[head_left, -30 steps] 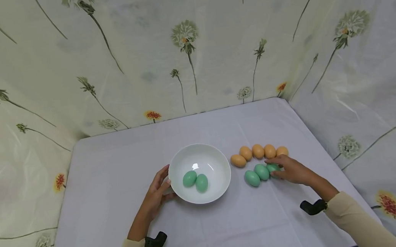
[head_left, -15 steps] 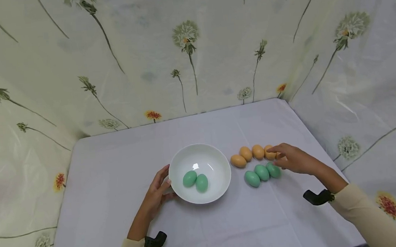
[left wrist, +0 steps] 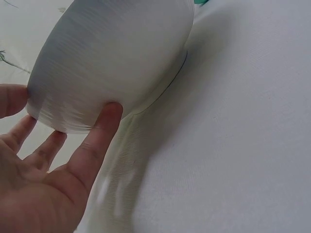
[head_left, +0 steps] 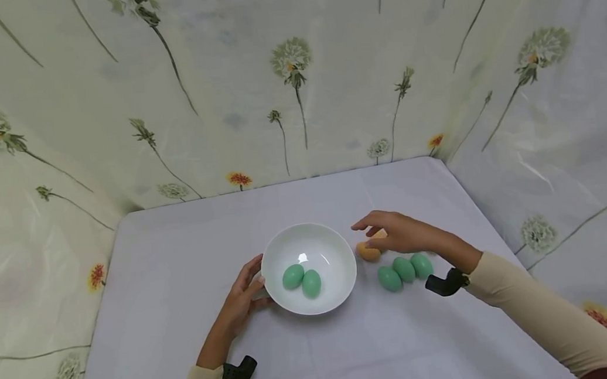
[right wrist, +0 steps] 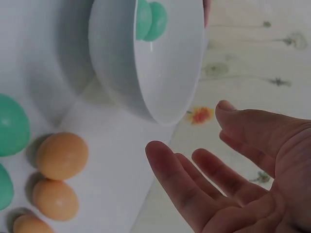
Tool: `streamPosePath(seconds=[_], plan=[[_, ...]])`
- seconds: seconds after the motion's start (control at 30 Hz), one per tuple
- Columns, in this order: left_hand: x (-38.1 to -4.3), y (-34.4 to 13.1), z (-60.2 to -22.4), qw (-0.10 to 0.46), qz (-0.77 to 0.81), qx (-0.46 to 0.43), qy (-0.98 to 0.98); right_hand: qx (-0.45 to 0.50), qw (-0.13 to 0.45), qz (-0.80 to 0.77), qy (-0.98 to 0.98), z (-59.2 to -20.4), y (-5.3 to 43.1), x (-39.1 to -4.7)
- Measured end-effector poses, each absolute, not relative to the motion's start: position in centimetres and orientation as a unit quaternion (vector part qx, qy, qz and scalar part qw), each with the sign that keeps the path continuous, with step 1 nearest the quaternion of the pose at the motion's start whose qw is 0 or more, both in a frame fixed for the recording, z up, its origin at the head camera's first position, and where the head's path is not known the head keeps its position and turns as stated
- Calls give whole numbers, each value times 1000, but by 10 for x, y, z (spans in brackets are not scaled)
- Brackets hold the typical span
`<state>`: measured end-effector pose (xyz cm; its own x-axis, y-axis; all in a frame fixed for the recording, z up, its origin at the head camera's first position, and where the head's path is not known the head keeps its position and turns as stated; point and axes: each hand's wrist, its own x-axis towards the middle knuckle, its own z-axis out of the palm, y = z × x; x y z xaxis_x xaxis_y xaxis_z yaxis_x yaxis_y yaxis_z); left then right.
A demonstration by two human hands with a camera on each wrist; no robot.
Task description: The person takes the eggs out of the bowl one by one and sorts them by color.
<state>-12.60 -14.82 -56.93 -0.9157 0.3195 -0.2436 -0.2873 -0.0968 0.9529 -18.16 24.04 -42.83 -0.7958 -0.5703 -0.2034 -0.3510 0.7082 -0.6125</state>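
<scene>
A white bowl (head_left: 311,303) stands mid-table with two green eggs (head_left: 293,277) inside. My left hand (head_left: 241,299) is at its left side, the spread fingertips touching the outer wall (left wrist: 112,58); its fingers are fairly straight. My right hand (head_left: 399,233) hovers over the row of orange eggs (head_left: 368,252), right of the bowl, and hides most of them in the head view. Nothing is between its loosely bent fingers. In the right wrist view several orange eggs (right wrist: 62,156) lie beside that hand. Three more green eggs (head_left: 404,269) sit nearer me on the cloth.
A pale cloth (head_left: 182,262) covers the table. Hanging sheets with dandelion prints (head_left: 291,61) enclose its back and both sides. Each wrist wears a black camera mount (head_left: 239,369).
My right hand has lifted away from the rightmost green egg and swept left over the orange eggs towards the bowl, empty. My left hand has stayed at the bowl.
</scene>
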Motion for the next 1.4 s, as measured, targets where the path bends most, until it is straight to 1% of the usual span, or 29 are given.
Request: streamPosePath(seconds=[0.17, 0.27, 0.4, 0.83, 1.07, 1.4], plan=[[-126, -149, -569, 203, 741, 7, 640, -303, 209, -276, 888, -428, 203, -193], [-126, -149, -568, 202, 742, 7, 640, -342, 212, -272, 874, -433, 185, -198], [-127, -148, -569, 201, 744, 5, 637, -372, 223, -264, 861, -441, 165, -205], [-127, -147, -567, 207, 741, 4, 639, -413, 260, -231, 842, -458, 111, -218], [-127, -147, -567, 210, 740, -2, 639, -458, 245, -184, 834, -467, 89, -217], [-128, -146, -572, 203, 741, -5, 640, -485, 239, -131, 831, -483, 71, -216]])
